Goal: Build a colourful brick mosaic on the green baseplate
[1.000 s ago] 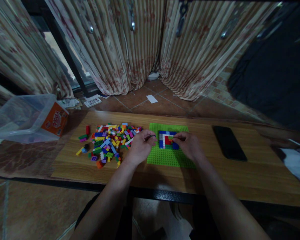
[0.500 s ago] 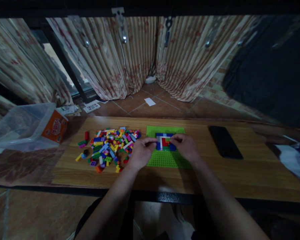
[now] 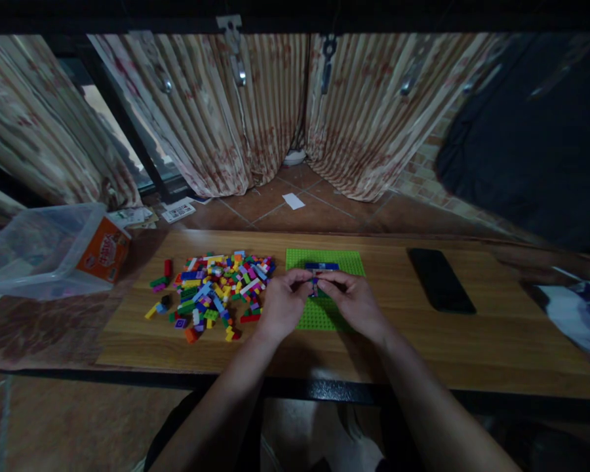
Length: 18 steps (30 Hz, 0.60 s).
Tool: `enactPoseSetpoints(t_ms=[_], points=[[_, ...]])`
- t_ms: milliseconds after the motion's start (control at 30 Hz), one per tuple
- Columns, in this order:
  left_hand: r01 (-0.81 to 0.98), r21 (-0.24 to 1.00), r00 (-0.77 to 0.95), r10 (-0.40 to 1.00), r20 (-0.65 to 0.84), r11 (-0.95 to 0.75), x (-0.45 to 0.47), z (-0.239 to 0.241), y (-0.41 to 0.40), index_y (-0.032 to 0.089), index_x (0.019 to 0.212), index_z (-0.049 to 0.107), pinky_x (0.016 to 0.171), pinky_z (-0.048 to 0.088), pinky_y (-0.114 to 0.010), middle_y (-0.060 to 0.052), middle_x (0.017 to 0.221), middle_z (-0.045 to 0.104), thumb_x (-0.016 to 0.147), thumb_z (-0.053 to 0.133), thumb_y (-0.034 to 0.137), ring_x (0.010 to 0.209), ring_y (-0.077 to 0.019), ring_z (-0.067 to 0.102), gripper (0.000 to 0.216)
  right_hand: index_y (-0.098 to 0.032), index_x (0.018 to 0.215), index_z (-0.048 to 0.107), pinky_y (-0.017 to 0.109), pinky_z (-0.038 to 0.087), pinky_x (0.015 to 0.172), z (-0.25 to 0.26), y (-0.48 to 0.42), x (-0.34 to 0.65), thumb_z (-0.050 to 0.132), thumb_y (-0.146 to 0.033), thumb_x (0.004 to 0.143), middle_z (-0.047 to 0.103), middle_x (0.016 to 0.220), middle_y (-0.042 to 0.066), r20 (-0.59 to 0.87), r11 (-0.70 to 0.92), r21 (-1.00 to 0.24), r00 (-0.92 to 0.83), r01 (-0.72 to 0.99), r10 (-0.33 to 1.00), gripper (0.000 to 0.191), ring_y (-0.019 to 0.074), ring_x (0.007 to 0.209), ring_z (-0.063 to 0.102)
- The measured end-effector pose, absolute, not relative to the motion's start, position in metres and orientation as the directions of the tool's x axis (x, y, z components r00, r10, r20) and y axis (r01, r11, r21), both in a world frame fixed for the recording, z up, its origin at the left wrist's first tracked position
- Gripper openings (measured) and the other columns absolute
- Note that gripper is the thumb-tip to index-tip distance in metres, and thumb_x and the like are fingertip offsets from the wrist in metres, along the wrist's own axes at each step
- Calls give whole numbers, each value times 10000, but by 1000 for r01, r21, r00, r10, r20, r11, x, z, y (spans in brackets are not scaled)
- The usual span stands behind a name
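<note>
A green studded baseplate lies on the wooden table, with a blue-edged block build of toy bricks on it. My left hand reaches over the plate's left side, thumb and fingers pinched together. From the right, my right hand comes in, also pinched, and the two sets of fingertips nearly meet above the build. A small dark bluish bit shows between the fingertips; whether it is a held brick or part of the build, I cannot tell. My fingers cover most of the build.
Left of the plate spreads a pile of loose colourful bricks. A clear plastic bin with an orange label stands at the far left. A black phone lies to the right, and a white and purple plastic bag sits at the right edge.
My right hand has moved left across the build, close to my left hand. The red and white middle of the build, seen before, is now mostly hidden behind my fingers.
</note>
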<state>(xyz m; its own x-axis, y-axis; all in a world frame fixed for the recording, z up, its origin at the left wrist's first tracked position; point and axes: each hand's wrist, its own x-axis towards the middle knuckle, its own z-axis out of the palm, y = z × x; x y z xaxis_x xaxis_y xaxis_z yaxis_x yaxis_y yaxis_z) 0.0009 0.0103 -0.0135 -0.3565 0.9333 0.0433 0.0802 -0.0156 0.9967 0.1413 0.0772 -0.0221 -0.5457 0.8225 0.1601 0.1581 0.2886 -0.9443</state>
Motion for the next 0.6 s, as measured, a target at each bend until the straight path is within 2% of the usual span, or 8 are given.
enactPoseSetpoints(t_ms=[133,233,433,533,600], points=[[171,984,-365,925,101,-40,3,-10,7,164,896,710,745,519,-252,-27,831,725,775,590,122,761,-143,666,175,-208,893,738,363,500,822,-22,74,139,633,-391,813,735,907,52,172,274,-952,-505,134,846,226,199,848,660],[203,979,-387,916,105,-26,5,-8,6,167,865,728,697,516,-239,-19,801,729,774,604,154,718,-139,662,154,-210,868,732,338,500,797,-17,67,135,624,-362,823,726,880,45,218,323,-932,-460,163,861,192,190,827,654],[221,974,-456,888,55,53,12,-8,6,172,789,745,608,493,-225,-3,712,720,771,600,181,640,-136,641,146,-231,872,722,315,492,777,-5,63,140,541,-311,880,701,877,48,370,551,-759,-466,348,804,199,186,828,643],[228,971,-470,882,42,75,9,-10,7,172,828,745,658,506,-237,-14,756,728,777,595,172,682,-144,653,158,-210,844,728,326,491,745,-7,79,156,544,-321,868,707,849,62,322,506,-692,-407,516,855,216,202,776,648],[240,967,-486,873,47,81,4,-11,8,169,893,739,712,515,-251,-30,823,734,779,593,156,742,-153,663,186,-195,853,732,341,488,773,-11,92,169,544,-312,860,717,870,76,288,456,-664,-361,592,887,222,221,809,656]])
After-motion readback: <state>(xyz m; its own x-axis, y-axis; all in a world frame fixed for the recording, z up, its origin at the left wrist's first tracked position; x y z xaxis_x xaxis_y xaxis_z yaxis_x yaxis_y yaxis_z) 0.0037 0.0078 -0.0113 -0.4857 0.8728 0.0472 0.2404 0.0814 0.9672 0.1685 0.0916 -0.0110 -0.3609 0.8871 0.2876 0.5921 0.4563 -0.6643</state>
